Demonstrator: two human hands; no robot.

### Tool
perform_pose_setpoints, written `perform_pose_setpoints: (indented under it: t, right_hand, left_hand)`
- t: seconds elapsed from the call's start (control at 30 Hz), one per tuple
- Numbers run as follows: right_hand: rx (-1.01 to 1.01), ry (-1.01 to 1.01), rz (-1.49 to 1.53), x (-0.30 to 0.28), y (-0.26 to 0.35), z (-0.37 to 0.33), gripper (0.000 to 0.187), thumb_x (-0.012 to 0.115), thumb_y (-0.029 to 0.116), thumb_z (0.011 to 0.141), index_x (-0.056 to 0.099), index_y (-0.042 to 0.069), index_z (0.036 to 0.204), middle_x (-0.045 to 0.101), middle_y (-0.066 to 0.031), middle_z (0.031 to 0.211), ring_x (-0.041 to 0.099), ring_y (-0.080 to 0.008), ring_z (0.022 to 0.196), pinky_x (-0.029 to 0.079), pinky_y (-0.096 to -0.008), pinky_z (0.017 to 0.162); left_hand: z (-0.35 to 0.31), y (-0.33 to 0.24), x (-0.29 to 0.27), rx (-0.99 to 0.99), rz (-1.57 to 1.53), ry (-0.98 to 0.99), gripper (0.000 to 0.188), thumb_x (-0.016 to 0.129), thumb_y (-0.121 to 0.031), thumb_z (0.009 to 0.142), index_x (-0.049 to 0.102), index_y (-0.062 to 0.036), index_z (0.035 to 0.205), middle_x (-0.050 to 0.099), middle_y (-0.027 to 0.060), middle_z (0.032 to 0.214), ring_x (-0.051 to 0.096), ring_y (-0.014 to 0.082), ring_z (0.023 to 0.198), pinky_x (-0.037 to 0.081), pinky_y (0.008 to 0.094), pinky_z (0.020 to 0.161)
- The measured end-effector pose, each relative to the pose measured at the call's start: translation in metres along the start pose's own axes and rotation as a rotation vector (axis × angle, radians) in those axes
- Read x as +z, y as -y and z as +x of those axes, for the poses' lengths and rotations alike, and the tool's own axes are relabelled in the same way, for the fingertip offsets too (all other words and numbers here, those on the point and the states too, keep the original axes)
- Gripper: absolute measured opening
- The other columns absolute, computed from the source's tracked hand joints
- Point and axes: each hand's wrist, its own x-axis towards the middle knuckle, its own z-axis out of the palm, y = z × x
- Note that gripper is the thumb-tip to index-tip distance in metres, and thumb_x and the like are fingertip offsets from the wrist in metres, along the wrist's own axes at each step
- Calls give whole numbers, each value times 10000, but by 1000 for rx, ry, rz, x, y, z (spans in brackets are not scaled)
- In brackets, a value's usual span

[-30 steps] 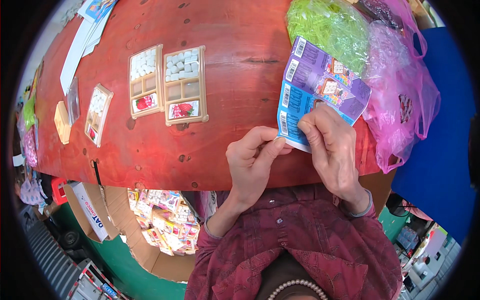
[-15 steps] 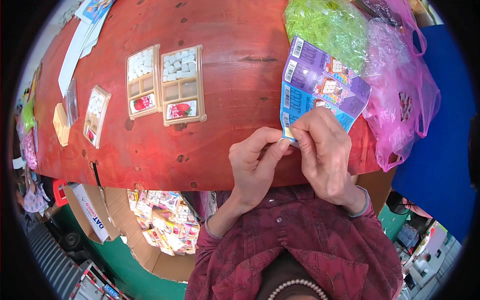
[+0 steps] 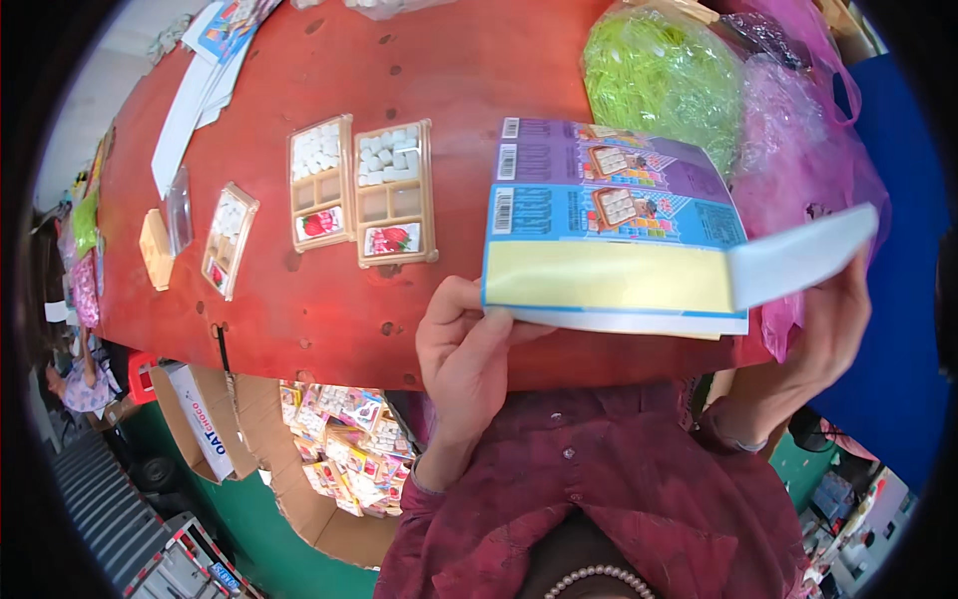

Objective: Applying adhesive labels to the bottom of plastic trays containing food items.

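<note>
My left hand pinches the lower left corner of a blue and purple printed sheet above the table's front edge. Along the sheet's lower part runs a bare pale-yellow band. A white strip folds away from the band's right end. My right hand grips that strip at its far end; its fingertips are partly hidden behind it. Left of the sheet lie two clear-covered compartment trays, the left tray and the right tray, each with white pieces and a strawberry-printed packet.
A similar smaller-looking tray, a beige tray and a clear lid lie farther left. Green shreds in clear plastic and a pink bag stand at the right. Below the table, a cardboard box holds several colourful packets.
My right hand has moved from beside my left hand out to the right, drawing the white strip along. The yellow band is now uncovered and the sheet lies straighter.
</note>
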Motion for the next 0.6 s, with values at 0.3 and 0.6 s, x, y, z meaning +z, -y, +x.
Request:
perform_pose_setpoints:
  t: [0.3, 0.6]
  right_hand:
    - [-177, 149, 222, -64, 61, 5, 286, 429, 122, 964, 436, -65, 1180, 535, -148, 1091, 530, -244, 1038, 414, -364, 941]
    - [-187, 288, 270, -68, 53, -6, 331, 432, 66, 945, 383, -105, 1225, 495, -187, 1116, 518, -237, 1018, 423, -357, 913]
  left_hand:
    - [15, -60, 18, 248, -18, 77, 204, 449, 139, 821, 497, 36, 990, 570, 154, 1053, 591, 221, 972, 485, 357, 915]
    - [102, -75, 36, 155, -332, 323, 416, 421, -46, 925, 364, -13, 1335, 428, 135, 1338, 421, 250, 1236, 415, 390, 1000]
